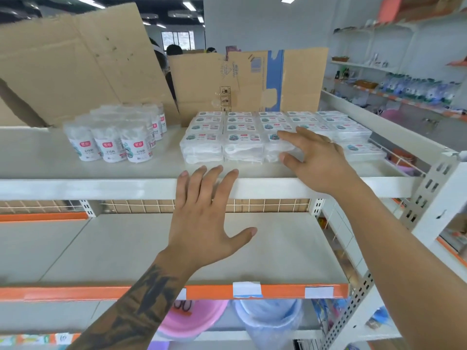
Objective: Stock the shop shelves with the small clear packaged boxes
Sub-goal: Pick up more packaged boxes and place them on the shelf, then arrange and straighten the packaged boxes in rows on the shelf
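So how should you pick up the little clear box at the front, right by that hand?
Pinch the front clear box by its top and front face, coming from the open shelf edge. Neighbours sit tight on its left and behind, so its sides look blocked. The right hand already has fingers on top and its thumb in front, probably the easiest grip.

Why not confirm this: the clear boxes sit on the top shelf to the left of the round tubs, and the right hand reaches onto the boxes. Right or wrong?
Wrong in one respect. The head view shows the clear boxes on the top shelf to the right of the round tubs, not the left. The rest stands: the right hand reaches onto the boxes, fingers spread.
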The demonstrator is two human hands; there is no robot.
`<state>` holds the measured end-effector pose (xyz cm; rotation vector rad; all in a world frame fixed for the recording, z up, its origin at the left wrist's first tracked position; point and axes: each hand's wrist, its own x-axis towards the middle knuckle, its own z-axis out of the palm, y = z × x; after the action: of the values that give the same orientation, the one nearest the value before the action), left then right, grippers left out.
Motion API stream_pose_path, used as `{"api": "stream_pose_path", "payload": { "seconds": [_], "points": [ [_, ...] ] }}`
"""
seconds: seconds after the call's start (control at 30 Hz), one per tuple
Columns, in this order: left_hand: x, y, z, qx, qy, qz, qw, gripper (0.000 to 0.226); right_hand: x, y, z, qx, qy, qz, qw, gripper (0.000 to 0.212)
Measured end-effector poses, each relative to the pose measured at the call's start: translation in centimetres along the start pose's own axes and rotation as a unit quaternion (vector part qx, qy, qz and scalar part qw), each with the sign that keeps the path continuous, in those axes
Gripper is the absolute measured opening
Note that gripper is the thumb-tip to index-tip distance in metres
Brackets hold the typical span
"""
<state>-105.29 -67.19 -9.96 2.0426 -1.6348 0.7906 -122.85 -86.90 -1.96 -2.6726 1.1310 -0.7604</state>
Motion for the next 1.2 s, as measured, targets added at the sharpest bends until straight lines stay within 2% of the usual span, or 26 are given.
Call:
{"api": "stream_pose_path", "payload": {
  "seconds": [0.2, 0.3, 0.43, 0.63, 0.8, 1.03, 1.2],
  "points": [
    [0.2, 0.4, -0.1, 0.013, -0.005, -0.006, 1.000, 0.106, -2.6, -0.9, 1.5, -0.049, 0.175, -0.063, 0.981, 0.053],
    [0.0, 0.5, -0.9, 0.016, -0.034, -0.012, 0.999, 0.105, -5.2, -1.8, 2.7, -0.010, 0.202, -0.069, 0.977, 0.052],
    [-2.7, 1.8, -2.4, -0.059, -0.044, -0.044, 0.996, 0.088, -10.9, -4.4, 4.0, -0.013, 0.191, -0.074, 0.979, 0.056],
    [-12.5, 1.8, -5.1, -0.169, -0.063, -0.046, 0.982, 0.067, -21.1, -10.0, 6.8, -0.025, 0.150, -0.038, 0.988, 0.055],
    [-22.4, -3.8, -8.2, -0.173, -0.119, -0.073, 0.975, 0.062, -28.3, -17.4, 11.0, 0.024, 0.091, -0.009, 0.996, 0.055],
    [-34.3, -14.7, -12.3, -0.103, -0.190, -0.140, 0.966, 0.060, -35.1, -29.6, 19.2, 0.039, 0.017, 0.023, 0.999, 0.059],
    [-41.3, -22.4, -14.9, -0.068, -0.204, -0.188, 0.958, 0.053, -37.5, -38.5, 25.2, 0.083, -0.033, 0.007, 0.996, 0.059]
  ]
}}
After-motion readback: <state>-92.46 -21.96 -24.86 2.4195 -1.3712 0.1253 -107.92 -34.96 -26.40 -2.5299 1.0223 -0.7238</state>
